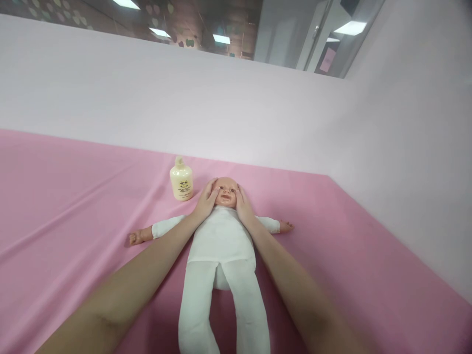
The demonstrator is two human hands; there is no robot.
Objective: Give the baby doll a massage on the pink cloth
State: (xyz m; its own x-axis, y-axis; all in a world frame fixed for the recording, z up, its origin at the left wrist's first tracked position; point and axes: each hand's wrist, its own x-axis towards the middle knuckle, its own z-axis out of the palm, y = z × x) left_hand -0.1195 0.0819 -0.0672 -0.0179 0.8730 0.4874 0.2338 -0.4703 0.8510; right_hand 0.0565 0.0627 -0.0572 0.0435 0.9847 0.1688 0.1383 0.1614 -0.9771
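Left hand (206,200) and right hand (243,205), fingers spread in an open grip, cup the doll (221,231) head on pink sheet (73,206), lotion bottle (181,180) nearby

Pink-sheeted surface (350,255), baby doll (221,241) lying face-up, lotion bottle (181,180) upright

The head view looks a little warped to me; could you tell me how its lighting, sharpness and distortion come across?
Head view: soft, even light, no glare on the baby doll; faint shadows under the left hand and right hand; wide-angle bend stretches the forearms; lotion bottle label too small to read.
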